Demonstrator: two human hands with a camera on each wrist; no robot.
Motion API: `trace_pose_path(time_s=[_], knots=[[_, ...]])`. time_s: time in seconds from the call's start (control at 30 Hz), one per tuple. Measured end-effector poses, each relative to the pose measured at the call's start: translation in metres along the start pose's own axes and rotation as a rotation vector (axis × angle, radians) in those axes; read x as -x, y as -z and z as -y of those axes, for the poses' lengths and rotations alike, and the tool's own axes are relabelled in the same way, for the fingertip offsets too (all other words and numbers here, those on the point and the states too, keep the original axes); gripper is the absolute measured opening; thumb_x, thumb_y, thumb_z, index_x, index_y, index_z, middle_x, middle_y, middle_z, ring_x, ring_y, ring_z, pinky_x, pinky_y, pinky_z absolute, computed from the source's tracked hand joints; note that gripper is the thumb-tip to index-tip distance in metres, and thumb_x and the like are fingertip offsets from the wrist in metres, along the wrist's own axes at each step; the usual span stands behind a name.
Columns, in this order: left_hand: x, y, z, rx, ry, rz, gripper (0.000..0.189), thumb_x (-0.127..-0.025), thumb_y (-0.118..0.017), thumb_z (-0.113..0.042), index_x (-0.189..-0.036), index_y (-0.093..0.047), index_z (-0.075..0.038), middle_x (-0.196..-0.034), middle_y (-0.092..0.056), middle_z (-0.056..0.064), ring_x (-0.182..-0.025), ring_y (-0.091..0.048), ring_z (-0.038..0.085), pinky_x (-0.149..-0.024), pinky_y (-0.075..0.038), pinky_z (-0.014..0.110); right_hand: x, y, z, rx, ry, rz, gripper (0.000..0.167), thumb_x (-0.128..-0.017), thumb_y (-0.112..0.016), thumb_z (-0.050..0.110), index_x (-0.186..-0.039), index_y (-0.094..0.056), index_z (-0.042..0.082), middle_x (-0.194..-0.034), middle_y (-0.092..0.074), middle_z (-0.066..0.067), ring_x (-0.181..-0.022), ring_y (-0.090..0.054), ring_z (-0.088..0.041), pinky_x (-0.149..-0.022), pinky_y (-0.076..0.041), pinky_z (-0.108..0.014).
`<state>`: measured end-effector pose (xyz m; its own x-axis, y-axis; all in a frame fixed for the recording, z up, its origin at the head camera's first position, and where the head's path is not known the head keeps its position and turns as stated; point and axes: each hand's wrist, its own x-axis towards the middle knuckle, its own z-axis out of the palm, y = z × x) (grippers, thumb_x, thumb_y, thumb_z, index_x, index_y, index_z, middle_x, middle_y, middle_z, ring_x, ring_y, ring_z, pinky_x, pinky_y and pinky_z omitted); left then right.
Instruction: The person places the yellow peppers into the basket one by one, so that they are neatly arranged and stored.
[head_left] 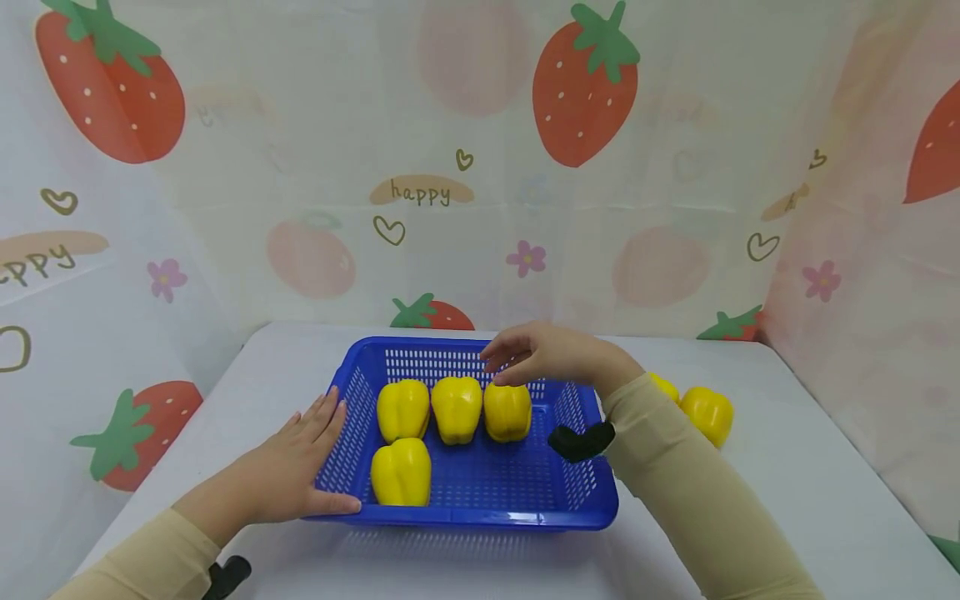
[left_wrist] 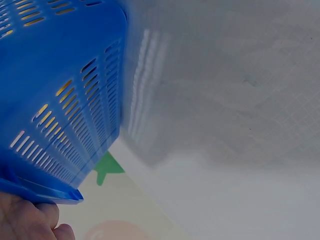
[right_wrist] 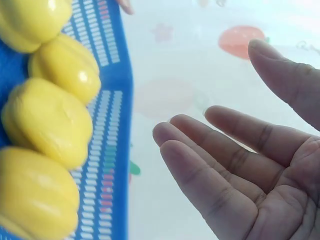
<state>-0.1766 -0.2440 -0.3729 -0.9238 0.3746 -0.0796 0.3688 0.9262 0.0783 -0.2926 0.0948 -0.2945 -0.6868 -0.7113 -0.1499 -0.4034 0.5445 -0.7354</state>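
A blue plastic basket (head_left: 517, 518) with slotted sides holds yellow bell peppers. Three stand in a row at its back, among them the middle pepper (head_left: 457, 410), and a single pepper (head_left: 401, 472) sits in the front left corner. My left hand (head_left: 292, 467) rests on the basket's left rim, fingers extended and thumb at the front corner. In the left wrist view its fingers show beside the slotted wall (left_wrist: 65, 120). Above the back right pepper (head_left: 507, 412) hovers my right hand (head_left: 551, 354), its palm holding nothing in the right wrist view.
To the right of the basket, partly behind the right forearm, lie two more yellow peppers (head_left: 708, 414) on the white table (head_left: 780, 475). A strawberry-printed cloth (head_left: 480, 250) hangs behind the table and along both sides.
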Motion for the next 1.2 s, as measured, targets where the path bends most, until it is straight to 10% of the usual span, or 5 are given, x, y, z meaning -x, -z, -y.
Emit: trace_pose_path(time_s=[1.2], knots=[[0.001, 0.001, -0.001, 0.016, 0.006, 0.002, 0.12, -0.064, -0.044, -0.082, -0.145, -0.012, 0.001, -0.152, 0.0, 0.019, -0.139, -0.005, 0.035, -0.107, -0.013, 0.055, 0.116, 0.071, -0.083, -0.138, -0.073, -0.25, 0.046, -0.089, -0.06, 0.022, -0.128, -0.047, 0.001, -0.119, -0.057, -0.017, -0.105, -0.06, -0.02, -0.089, -0.047, -0.032]])
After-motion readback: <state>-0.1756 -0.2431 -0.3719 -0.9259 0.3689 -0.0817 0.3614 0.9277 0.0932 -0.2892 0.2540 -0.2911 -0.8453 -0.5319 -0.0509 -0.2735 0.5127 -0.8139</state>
